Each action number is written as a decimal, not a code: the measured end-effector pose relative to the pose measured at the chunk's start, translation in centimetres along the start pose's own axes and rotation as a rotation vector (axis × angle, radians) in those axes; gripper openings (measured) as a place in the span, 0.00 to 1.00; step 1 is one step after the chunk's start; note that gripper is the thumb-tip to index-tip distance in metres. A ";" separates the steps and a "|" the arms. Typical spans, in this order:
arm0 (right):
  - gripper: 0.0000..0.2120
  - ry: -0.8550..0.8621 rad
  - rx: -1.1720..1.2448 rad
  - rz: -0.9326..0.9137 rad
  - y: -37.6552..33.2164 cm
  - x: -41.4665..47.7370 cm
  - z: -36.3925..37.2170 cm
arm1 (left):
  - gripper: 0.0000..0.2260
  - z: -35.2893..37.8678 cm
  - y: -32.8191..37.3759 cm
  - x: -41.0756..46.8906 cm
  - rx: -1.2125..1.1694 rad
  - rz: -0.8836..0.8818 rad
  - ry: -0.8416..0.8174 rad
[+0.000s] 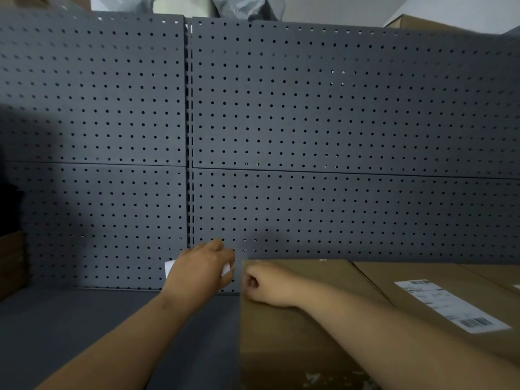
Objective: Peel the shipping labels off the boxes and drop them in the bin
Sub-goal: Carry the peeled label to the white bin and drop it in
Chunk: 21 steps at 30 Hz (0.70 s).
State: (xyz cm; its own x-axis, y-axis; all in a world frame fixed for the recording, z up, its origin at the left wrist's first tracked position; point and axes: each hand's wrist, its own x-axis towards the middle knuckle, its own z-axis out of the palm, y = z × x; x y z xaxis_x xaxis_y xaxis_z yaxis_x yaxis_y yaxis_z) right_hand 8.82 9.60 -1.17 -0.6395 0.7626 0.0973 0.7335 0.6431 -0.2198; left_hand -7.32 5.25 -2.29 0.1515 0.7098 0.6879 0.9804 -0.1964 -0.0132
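Observation:
My left hand (201, 267) is raised in front of the grey pegboard, closed around a white peeled label (169, 267) whose edges stick out on both sides of the palm. My right hand (267, 282) rests as a loose fist on the top left corner of a brown cardboard box (304, 333). Torn label residue shows near that box's front edge. A second box (416, 280) lies to the right, with a white shipping label (450, 305) with barcodes stuck flat on its top. No bin is in view.
A dark grey pegboard wall (309, 122) fills the back. A grey shelf surface (84, 327) lies under my left arm. Stacked brown cardboard (11, 263) sits at the left edge, and another box (439, 23) shows above the pegboard at top right.

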 end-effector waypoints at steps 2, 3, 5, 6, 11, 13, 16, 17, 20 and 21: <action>0.10 0.001 0.007 0.082 1.1 0.7 -0.6 | 0.02 0.1 0.1 -0.2 -0.001 -0.009 -0.022; 0.09 0.028 0.013 0.187 2.3 1.1 -1.0 | 0.03 0.0 0.1 -0.3 -0.005 -0.017 -0.030; 0.07 0.090 -0.007 0.362 3.6 0.8 -1.3 | 0.04 0.0 0.3 -0.5 -0.023 -0.017 -0.026; 0.07 0.092 -0.027 0.362 3.3 0.4 -1.3 | 0.05 -0.1 0.5 -0.6 -0.023 -0.013 -0.031; 0.10 -0.045 0.022 -0.067 -1.5 -4.2 -1.0 | 0.08 -0.3 1.1 -0.6 -0.006 -0.006 -0.068; 0.07 -0.120 0.010 -0.037 0.0 -5.2 -1.9 | 0.07 -0.3 1.3 -0.6 0.005 -0.002 -0.070; 0.06 0.004 -0.064 0.243 3.4 -5.8 -2.8 | 0.03 -0.2 2.0 -0.6 -0.028 0.023 -0.016; 0.09 0.042 -0.080 0.301 3.5 -6.1 -2.7 | 0.03 -0.3 2.3 -0.6 -0.030 0.026 -0.002; 0.06 0.030 -0.016 0.106 0.9 -8.0 -1.2 | 0.04 -0.4 3.3 -0.5 0.005 0.036 -0.002; 0.04 0.015 0.019 0.013 -0.4 -8.9 -0.9 | 0.05 -0.5 3.5 -0.4 0.020 0.039 -0.009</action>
State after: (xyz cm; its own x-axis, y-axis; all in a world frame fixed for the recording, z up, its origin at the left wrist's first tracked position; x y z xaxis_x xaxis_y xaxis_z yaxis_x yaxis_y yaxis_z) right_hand 14.42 2.60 -1.08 -0.6262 0.7720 0.1093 0.7371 0.6318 -0.2398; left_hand -4.00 3.94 -2.29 0.1911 0.7081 0.6797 0.9760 -0.2111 -0.0545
